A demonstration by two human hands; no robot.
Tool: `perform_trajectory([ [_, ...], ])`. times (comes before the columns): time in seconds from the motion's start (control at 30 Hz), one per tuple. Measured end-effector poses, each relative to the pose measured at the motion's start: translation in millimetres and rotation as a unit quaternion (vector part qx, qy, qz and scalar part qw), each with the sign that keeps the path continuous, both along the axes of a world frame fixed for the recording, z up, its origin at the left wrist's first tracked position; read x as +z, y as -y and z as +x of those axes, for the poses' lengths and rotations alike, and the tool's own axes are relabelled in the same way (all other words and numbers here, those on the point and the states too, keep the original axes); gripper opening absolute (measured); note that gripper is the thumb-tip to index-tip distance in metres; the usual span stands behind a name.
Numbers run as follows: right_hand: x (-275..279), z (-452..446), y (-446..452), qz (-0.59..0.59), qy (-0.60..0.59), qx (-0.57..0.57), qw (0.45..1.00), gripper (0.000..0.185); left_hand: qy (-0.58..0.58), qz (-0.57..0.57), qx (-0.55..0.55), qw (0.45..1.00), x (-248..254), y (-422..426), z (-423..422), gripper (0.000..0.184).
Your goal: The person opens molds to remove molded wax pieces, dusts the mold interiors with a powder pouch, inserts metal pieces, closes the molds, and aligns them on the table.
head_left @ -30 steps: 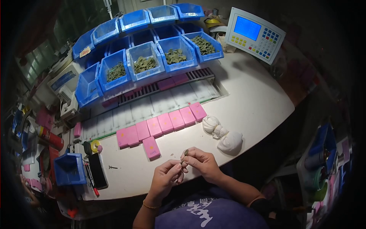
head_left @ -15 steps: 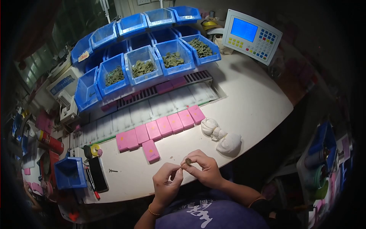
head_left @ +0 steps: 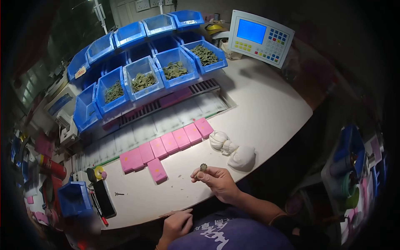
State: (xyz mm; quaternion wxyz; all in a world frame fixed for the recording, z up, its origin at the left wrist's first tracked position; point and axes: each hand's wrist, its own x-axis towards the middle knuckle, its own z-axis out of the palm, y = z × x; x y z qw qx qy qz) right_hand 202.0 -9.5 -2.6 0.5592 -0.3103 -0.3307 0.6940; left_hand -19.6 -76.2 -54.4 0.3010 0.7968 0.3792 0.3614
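The left hand is nearest, at the front edge of the tabletop, its fingers loosely curled; I see nothing in them, though their undersides are hidden. Beyond it, the right hand is raised over the tabletop, thumb and fingers pressed together to pinch a small dark piece that sticks up past their tips. The piece's round, patterned end points up and towards the head camera, so its long axis, as far as I can judge, runs from that end down into the grip, foreshortened; the lower end is covered. Handling of this one piece looks partway: it is in hand but not yet set down, and it is too small to tell whether anything on it is finished. Farther off, a white cloth bag lies to the right, while one pink block sits in front of a row of pink blocks. At the back, four blue bins carry heaps of loose greenish pieces, all apart from the hands.
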Motion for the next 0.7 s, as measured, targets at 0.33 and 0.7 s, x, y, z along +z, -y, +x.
perform_trajectory([
  [0.33,3,-4,4,-0.003,-0.007,0.024,1.0,0.019,-0.146,0.08,0.075,0.983,-13,24,7,0.017],
  [0.7,11,-3,11,-0.055,-0.058,0.023,0.997,0.02,-0.135,0.051,0.069,0.987,-6,22,13,0.013],
])
